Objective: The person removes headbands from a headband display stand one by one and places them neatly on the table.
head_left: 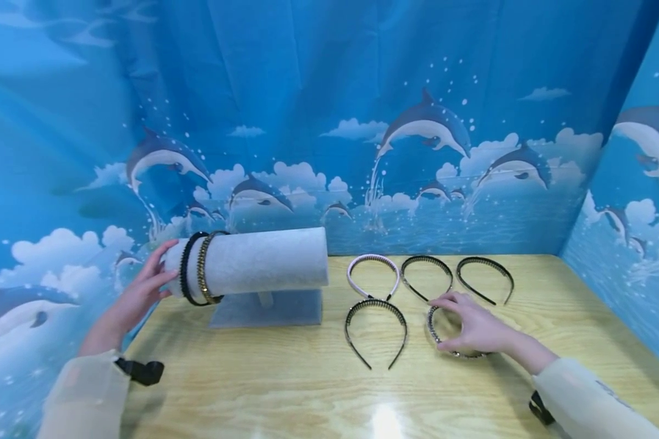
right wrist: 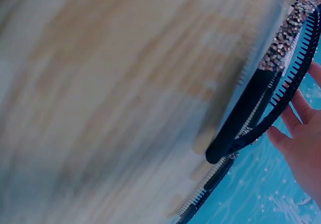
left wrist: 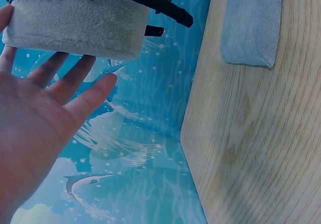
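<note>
A grey velvet roll stand bears a black headband and a gold chain-like headband near its left end. My left hand touches that end; in the left wrist view its spread, fairly straight fingers meet the roll's edge beside the black toothed headband. On the right, my right hand pinches a sparkly headband between thumb and fingers, low over the table. The right wrist view shows this headband's glittery band and black toothed inner side, with fingertips at its outer edge.
A pink headband, a black headband and another black headband lie along the back of the wooden table. A dark toothed headband lies in front of the pink one. A dolphin-print curtain stands behind.
</note>
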Demonstrator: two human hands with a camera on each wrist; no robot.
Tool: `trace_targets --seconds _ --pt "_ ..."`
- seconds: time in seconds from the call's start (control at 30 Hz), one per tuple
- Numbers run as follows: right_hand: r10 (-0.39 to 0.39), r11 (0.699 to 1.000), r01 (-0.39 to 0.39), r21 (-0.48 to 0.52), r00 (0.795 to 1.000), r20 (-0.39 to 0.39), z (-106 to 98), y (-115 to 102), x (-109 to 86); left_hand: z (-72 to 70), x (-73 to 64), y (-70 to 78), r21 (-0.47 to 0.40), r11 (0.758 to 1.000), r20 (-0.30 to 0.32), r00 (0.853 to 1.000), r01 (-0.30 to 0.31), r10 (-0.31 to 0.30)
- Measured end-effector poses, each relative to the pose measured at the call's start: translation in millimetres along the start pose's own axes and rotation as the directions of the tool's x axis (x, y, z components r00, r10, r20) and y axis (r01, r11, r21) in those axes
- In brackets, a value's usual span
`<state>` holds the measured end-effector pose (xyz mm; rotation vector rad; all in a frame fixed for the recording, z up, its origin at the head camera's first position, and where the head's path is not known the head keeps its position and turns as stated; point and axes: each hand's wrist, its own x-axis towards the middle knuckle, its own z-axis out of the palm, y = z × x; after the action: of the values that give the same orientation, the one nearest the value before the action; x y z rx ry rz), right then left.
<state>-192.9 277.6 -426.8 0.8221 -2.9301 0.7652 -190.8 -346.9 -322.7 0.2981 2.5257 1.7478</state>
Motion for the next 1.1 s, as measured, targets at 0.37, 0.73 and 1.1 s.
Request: trace_targets --seconds 0.37,0.73,1.1 --pt "-0.001 0.998 0.003 -0.055 0.999 0.034 4 3 3.3 0.6 0.0 -0.8 0.007 1.000 0.002 1.000 -0.016 0.016" --pt "0.043 0.997 -0.039 -0.062 0.997 0.063 0 -2 4.3 0.3 -0.7 -0.7 0.019 1.000 -0.005 1.000 -0.022 0.022" --pt "0.046 0.996 -0.046 0.080 0.999 -0.004 -35 11 -6.0 0.3 0.6 -0.7 -0.003 1.000 -0.003 1.000 0.012 -0.012"
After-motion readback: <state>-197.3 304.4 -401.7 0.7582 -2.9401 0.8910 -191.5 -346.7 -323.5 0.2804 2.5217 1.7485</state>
